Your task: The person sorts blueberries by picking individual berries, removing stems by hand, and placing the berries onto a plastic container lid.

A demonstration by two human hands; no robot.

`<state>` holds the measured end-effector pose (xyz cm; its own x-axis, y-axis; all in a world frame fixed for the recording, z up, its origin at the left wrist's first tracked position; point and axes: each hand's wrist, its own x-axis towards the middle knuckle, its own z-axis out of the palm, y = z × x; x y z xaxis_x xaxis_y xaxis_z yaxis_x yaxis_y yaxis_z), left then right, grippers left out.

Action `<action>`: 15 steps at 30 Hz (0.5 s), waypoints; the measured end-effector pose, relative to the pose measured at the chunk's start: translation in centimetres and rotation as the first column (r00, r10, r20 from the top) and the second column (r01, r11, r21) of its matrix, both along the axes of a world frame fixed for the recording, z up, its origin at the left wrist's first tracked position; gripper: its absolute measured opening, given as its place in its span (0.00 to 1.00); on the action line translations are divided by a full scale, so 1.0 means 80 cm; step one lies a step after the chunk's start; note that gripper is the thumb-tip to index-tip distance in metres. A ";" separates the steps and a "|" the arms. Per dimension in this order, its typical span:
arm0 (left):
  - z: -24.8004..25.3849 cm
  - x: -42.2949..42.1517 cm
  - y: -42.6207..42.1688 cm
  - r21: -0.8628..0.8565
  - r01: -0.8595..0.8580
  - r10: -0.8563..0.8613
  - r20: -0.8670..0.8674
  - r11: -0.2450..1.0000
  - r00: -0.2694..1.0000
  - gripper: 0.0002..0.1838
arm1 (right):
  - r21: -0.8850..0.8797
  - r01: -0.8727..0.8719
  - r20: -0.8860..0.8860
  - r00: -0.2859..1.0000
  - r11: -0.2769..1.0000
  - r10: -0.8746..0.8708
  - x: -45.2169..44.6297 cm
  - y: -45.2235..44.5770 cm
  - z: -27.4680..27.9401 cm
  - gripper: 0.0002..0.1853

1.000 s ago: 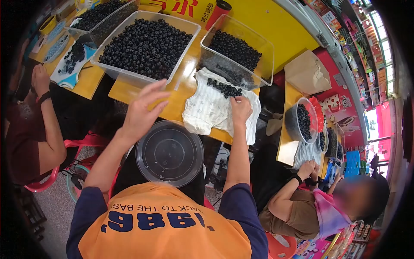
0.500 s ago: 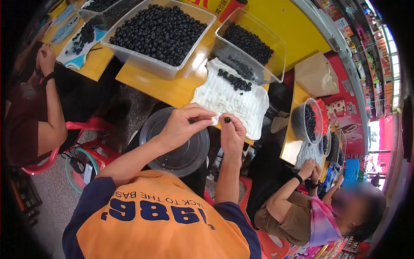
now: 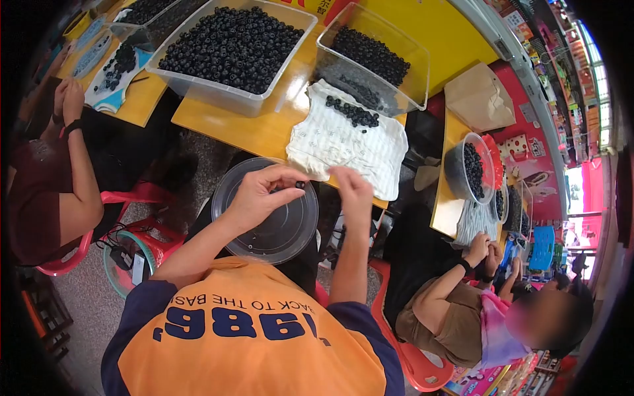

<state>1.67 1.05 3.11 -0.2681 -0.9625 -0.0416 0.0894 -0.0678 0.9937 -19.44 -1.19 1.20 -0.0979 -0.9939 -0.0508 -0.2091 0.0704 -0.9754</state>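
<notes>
My left hand is closed in a pinch around a small round black piece. It is above the clear round lid or shallow tub in my lap. My right hand is just to the right, at the near edge of the white cloth, its fingers curled and smeared by motion. What it holds, if anything, I cannot make out. On the cloth lies a cluster of loose black pieces. The pieces look round and shiny; their exact kind is unclear.
A large clear bin heaped with black pieces stands on the yellow table, beside a smaller bin. Co-workers sit left and right; a round tub of pieces stands near the right one. A basket is on the floor.
The black piece was at my right fingertips and is now in my left hand's pinch. My left hand has shifted left and the white bit between its fingers no longer shows.
</notes>
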 end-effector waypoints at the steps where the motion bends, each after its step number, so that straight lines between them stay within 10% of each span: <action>1: -0.003 0.003 0.002 0.002 0.004 -0.004 0.001 1.000 1.000 0.13 | -0.161 0.049 -0.121 0.990 0.986 -0.069 -0.020 -0.017 -0.012 0.10; 7: -0.037 0.008 0.017 0.453 0.093 0.162 -0.493 0.887 0.855 0.14 | -0.317 0.181 -0.517 0.790 0.931 -0.330 -0.091 -0.077 -0.054 0.09; 15: -0.044 0.002 0.017 0.531 0.157 0.233 -0.593 0.833 0.771 0.12 | -0.359 0.021 -0.631 0.731 0.933 -0.260 -0.087 -0.091 -0.087 0.08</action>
